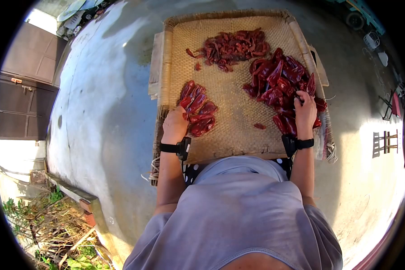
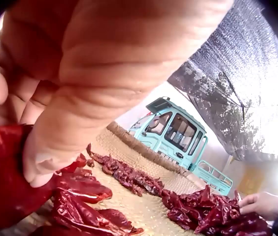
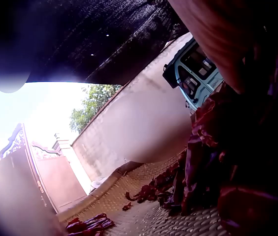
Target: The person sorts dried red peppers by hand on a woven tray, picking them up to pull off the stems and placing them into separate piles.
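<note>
A woven tray (image 1: 238, 130) holds dried red peppers in three heaps. At the left heap (image 1: 197, 108), my left hand (image 1: 175, 123) is bent over the near left edge; the left wrist view shows its thumb and fingers pinching a glossy red pepper (image 2: 6, 172). My right hand (image 1: 305, 110) lies at the right side of the large heap (image 1: 279, 76), its fingers curled at a pepper (image 1: 311, 84) that stands up beside them. The right wrist view is dark around that hand (image 3: 222, 39). Smaller, darker pieces (image 1: 234, 47) form the heap at the far side.
One loose pepper piece (image 1: 259, 126) lies between the hands. Boards (image 1: 156, 67) jut from under the tray's sides. Beyond the tray are concrete ground (image 1: 90, 90), a light-blue vehicle (image 2: 178, 135) and a small stool (image 1: 388, 139) at the right.
</note>
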`<state>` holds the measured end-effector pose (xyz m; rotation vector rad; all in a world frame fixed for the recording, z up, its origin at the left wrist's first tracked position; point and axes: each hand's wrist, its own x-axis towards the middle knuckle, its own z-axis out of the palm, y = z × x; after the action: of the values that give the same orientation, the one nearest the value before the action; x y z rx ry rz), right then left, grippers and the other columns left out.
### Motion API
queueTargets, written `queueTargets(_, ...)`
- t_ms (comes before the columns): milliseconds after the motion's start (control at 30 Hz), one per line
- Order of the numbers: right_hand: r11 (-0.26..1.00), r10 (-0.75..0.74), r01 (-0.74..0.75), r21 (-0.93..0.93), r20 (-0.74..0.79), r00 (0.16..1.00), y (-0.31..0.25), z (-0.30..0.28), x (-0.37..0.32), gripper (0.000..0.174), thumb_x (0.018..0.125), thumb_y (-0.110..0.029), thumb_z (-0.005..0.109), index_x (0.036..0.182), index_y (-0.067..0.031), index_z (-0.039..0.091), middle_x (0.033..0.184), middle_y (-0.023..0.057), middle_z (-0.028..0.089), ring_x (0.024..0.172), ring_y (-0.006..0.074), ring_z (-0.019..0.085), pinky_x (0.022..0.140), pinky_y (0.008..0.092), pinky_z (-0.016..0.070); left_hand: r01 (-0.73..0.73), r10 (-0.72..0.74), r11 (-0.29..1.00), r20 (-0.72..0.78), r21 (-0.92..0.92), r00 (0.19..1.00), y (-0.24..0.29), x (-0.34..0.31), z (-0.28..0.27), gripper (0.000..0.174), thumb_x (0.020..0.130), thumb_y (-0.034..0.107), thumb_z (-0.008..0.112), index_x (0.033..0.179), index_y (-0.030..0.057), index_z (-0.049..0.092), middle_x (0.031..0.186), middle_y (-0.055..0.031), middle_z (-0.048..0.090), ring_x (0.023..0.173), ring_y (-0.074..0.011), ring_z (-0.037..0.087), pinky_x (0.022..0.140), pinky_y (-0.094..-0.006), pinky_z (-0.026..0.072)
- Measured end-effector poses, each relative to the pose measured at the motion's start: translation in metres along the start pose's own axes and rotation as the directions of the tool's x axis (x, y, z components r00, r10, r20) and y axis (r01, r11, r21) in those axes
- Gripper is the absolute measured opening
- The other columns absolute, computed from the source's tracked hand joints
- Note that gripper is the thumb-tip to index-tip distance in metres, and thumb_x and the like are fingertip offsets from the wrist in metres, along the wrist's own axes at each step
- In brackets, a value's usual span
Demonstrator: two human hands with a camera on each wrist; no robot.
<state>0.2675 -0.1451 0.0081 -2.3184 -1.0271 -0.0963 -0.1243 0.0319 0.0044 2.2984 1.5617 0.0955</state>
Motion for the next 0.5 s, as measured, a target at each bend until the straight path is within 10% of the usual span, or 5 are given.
queueTargets(133,0.985,-0.116,0.083,-0.149,-0.226,0.967,-0.020,-0.011,-0.001,0.024,0.090,-0.012,0.067,0.114,-0.0113,0.068,0.106,0.0102,0.066,0.097,0.0313,0.063,0.084,0.0419,0.0513,-0.076,0.025,0.978,-0.251,-0.193,0.968,0.028,-0.011,-0.022,0.031,0.083,0.015,0.073,0.111,0.0095,0.062,0.097,-0.0157,0.072,0.091,-0.0359,0.068,0.078,-0.0450,0.0536)
queueTargets(233,0.968,-0.177,0.206,0.146,-0.188,0.966,-0.047,-0.018,-0.003,0.022,0.092,-0.010,0.065,0.113,-0.0104,0.068,0.107,0.0094,0.066,0.094,0.0297,0.063,0.082,0.0394,0.0517,-0.051,0.016,0.954,-0.120,-0.294,0.993,0.050,-0.011,-0.035,0.030,0.084,0.021,0.074,0.110,0.0087,0.064,0.092,-0.0151,0.072,0.086,-0.0347,0.069,0.074,-0.0439,0.0532)
queueTargets(333,0.786,-0.221,0.116,0.608,0.101,0.970,-0.082,-0.006,-0.020,0.020,0.094,-0.008,0.066,0.113,-0.0067,0.067,0.100,0.0100,0.067,0.081,0.0195,0.066,0.073,0.0309,0.0526,-0.158,0.138,0.834,-0.077,-0.528,0.987,0.066,-0.008,-0.017,0.029,0.087,0.022,0.074,0.111,0.0076,0.066,0.087,-0.0140,0.071,0.080,-0.0305,0.069,0.069,-0.0392,0.0525)
queueTargets(500,0.714,-0.459,0.032,0.699,0.432,0.776,-0.123,0.011,-0.050,0.030,0.093,-0.011,0.067,0.122,-0.0033,0.062,0.105,0.0136,0.069,0.088,0.0236,0.068,0.075,0.0322,0.0530,-0.142,0.312,0.607,0.070,-0.782,0.947,0.110,-0.022,0.001,0.029,0.087,0.006,0.070,0.115,0.0029,0.064,0.091,-0.0147,0.071,0.079,-0.0234,0.069,0.069,-0.0337,0.0522)
